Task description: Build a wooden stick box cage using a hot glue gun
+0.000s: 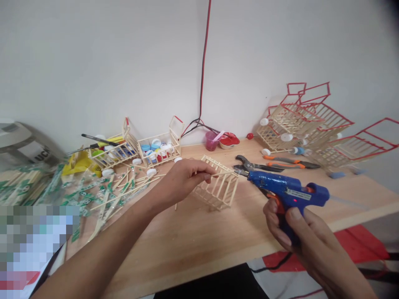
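On the wooden table (174,249), one stick basket (220,189) sits beside the left hand (183,176), fingertips pinching one thin stick (223,173); the right hand (304,232) wraps one glue gun (276,183). Two pliers (289,164) lie behind.

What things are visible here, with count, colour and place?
Plastic glue gun: 1, blue, centre right
Openwork wooden frame: 1, pale, centre
Loaded wooden carts: 2, pale, back left
Red-trimmed wooden carts: several, pale, back right
Metal hand tools: seemingly 2, black and orange, right
Plastic cup: 1, pink, back centre
Shallow dish: 1, red inside, beside cup
Small round object: 1, red, back
Wooden sticks: many, pale, left
Printed wrappers: many, clear and green, left
Plastic bag: 1, yellow, left
Wires: several, red and black, wall
Lettered container: 1, grey, far left
Wooden tabletop: 1, light brown, underneath
Left grip: 1, apparently pinching thin stick
Right grip: 1, around glue gun
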A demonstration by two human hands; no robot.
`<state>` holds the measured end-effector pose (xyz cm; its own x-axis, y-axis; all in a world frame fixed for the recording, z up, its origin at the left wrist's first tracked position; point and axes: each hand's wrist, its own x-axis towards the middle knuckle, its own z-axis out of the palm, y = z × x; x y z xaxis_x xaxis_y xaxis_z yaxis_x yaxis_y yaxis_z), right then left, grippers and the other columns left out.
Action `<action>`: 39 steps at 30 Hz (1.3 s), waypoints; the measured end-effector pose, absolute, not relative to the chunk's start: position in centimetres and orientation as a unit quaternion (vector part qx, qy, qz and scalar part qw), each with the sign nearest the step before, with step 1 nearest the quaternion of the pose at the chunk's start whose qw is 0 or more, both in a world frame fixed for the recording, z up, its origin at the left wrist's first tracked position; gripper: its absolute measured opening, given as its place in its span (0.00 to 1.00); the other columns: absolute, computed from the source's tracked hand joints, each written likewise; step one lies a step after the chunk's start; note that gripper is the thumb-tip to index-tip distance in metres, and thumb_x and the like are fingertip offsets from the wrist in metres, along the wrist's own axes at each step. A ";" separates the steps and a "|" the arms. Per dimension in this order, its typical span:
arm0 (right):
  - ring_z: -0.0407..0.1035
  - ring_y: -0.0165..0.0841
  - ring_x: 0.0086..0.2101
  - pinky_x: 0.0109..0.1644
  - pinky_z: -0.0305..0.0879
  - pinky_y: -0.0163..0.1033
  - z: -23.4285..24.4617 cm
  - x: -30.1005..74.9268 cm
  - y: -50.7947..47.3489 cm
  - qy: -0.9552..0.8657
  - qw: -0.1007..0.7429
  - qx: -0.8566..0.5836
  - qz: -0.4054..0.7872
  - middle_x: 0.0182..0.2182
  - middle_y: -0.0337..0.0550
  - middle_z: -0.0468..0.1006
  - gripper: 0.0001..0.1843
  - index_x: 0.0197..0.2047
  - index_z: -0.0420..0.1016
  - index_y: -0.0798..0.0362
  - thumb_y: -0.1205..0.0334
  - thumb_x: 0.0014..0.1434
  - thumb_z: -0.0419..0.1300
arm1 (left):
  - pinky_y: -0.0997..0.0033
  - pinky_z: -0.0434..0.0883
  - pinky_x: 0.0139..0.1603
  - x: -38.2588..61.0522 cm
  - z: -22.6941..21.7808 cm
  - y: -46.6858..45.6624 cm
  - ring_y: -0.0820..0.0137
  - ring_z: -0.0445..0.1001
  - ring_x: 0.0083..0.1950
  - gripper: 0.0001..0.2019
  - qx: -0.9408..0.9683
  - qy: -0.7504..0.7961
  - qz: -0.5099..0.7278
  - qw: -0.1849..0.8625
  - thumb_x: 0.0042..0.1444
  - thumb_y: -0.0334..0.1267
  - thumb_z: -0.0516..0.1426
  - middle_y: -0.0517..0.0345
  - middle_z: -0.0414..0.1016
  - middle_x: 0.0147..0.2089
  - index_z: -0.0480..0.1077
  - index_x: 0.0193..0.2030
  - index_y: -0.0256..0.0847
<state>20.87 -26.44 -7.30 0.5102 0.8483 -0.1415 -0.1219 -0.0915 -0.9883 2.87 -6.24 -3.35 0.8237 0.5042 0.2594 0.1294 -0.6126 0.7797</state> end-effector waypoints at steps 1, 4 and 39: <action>0.53 0.23 0.21 0.23 0.48 0.33 -7.3 20.8 -26.4 -0.292 0.611 -0.619 0.397 0.27 0.37 0.66 0.24 0.38 0.72 0.51 0.37 0.58 0.61 | 0.75 0.71 0.40 2.8 -3.4 -6.2 0.74 0.78 0.37 0.09 0.868 0.182 0.233 0.400 0.61 0.29 0.56 0.58 0.82 0.36 0.78 0.44 0.37; 0.53 0.22 0.21 0.23 0.48 0.32 -7.3 20.8 -26.4 -0.304 0.616 -0.613 0.389 0.27 0.36 0.65 0.23 0.37 0.71 0.52 0.38 0.60 0.60 | 0.75 0.70 0.41 2.8 -3.3 -6.2 0.74 0.78 0.38 0.09 0.871 0.180 0.231 0.393 0.62 0.30 0.56 0.58 0.81 0.36 0.78 0.44 0.38; 0.48 0.26 0.21 0.24 0.42 0.37 -7.8 21.1 -26.5 -0.344 0.590 -0.624 0.381 0.22 0.35 0.57 0.24 0.28 0.62 0.50 0.39 0.63 0.56 | 0.74 0.72 0.42 2.6 -3.3 -6.2 0.73 0.78 0.38 0.09 0.868 0.185 0.226 0.402 0.62 0.29 0.56 0.58 0.82 0.36 0.78 0.44 0.38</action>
